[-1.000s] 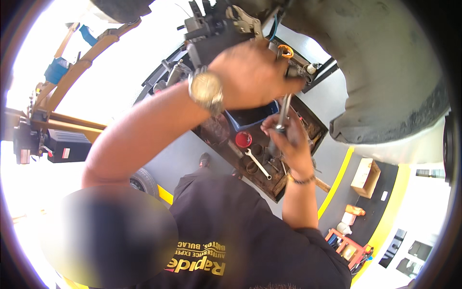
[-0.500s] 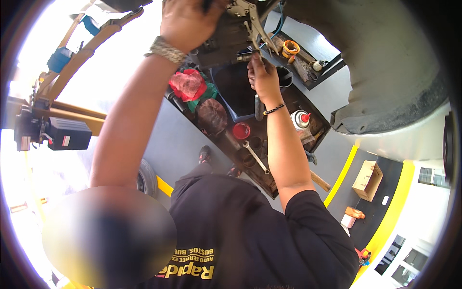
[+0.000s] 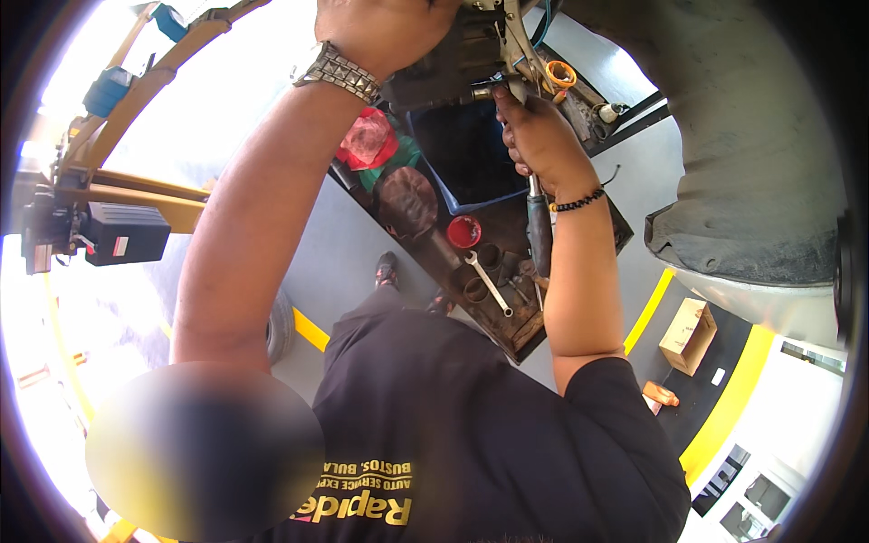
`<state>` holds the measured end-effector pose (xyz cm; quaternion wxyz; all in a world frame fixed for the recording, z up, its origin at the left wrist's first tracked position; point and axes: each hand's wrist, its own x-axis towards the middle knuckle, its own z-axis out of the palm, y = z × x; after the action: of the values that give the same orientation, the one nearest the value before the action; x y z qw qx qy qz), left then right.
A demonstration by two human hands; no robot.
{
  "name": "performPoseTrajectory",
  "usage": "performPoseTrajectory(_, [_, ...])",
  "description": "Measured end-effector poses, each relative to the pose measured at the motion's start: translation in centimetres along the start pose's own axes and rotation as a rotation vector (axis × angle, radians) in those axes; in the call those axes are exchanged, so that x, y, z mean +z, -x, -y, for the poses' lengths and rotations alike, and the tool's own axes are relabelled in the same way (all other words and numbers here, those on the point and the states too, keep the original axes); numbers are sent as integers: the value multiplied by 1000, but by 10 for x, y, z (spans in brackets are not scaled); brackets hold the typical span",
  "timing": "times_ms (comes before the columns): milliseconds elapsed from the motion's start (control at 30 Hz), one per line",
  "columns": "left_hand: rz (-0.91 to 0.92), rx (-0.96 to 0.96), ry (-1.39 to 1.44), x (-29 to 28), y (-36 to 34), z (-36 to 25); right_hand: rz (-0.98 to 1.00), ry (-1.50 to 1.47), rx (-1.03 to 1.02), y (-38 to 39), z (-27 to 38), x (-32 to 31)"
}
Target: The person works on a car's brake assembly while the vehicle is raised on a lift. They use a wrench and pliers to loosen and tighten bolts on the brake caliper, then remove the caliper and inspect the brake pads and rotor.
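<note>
My right hand point(image 3: 548, 140) is closed around a ratchet point(image 3: 539, 237), whose dark grip hangs below my palm. At its head, a silver socket point(image 3: 482, 92) points left against a dark metal part point(image 3: 434, 77). My thumb lies by the ratchet head. Locking pliers point(image 3: 519, 38) stand just above, their jaws out of view. My left hand point(image 3: 389, 34), with a metal watch point(image 3: 339, 74) on its wrist, reaches up to the dark part at the top edge; its fingers are mostly hidden or cut off.
Below my hands stands a tool cart point(image 3: 507, 330) with a combination wrench point(image 3: 489, 285), a red lid point(image 3: 464, 233), a red cloth point(image 3: 369, 138) and a blue-edged tray point(image 3: 450, 201). A dark wheel-arch liner point(image 3: 751, 231) hangs at right. A yellow lift arm point(image 3: 149, 213) is at left.
My right hand has moved right and slightly down, and the ratchet's grip and head now show more fully. My left hand has shifted right and up, further out of view.
</note>
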<state>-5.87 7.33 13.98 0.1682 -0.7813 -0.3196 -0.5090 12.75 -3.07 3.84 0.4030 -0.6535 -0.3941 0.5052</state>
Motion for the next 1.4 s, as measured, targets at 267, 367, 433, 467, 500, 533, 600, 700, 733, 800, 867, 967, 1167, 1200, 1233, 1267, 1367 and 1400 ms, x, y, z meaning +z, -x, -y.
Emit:
performPoseTrajectory(267, [9,22,18,-1,0,3,-232,34,-710,-53,-53,30])
performPoseTrajectory(367, [99,40,66,-6,-1,1,-163,35,-654,-59,-66,16])
performPoseTrajectory(433, [103,38,-30,-9,0,-7,0,-140,-555,-54,-74,6])
performPoseTrajectory(467, [97,40,-80,-10,1,-12,141,-288,-579,-51,-79,2])
performPoseTrajectory(500, [212,-5,-111,-11,0,-17,145,-299,-532,-49,-85,3])
performPoseTrajectory(533, [204,-62,-125,-11,1,-23,123,-282,-426,-46,-93,5])
performPoseTrajectory(600, [187,-178,-157,-7,5,-42,94,-311,-290,-45,-110,15])
performPoseTrajectory(700, [261,-297,-220,-3,6,-59,71,-238,-276,-54,-133,21])
performPoseTrajectory(733, [257,-317,-245,-3,6,-63,72,-238,-237,-57,-139,21])
performPoseTrajectory(800, [313,-362,-249,-3,6,-71,121,-306,-245,-64,-149,19])
performPoseTrajectory(867, [238,-277,-368,-5,11,-82,121,-231,-164,-66,-155,17])
performPoseTrajectory(967, [384,-285,-401,-9,12,-89,-70,25,-320,-68,-161,22])
performPoseTrajectory(1167, [431,-283,-440,-2,13,-83,-350,252,-420,-69,-160,36])
performPoseTrajectory(1200, [393,-270,-439,0,16,-81,-350,241,-426,-68,-160,37])
performPoseTrajectory(1233, [354,-257,-436,2,17,-80,-362,255,-415,-67,-159,37])
performPoseTrajectory(1267, [316,-245,-431,4,19,-79,-376,271,-407,-66,-158,38])
performPoseTrajectory(1367, [312,-265,-406,7,21,-76,-372,184,-355,-60,-156,38])
performPoseTrajectory(1400, [336,-268,-412,8,20,-76,-366,161,-362,-58,-154,38])
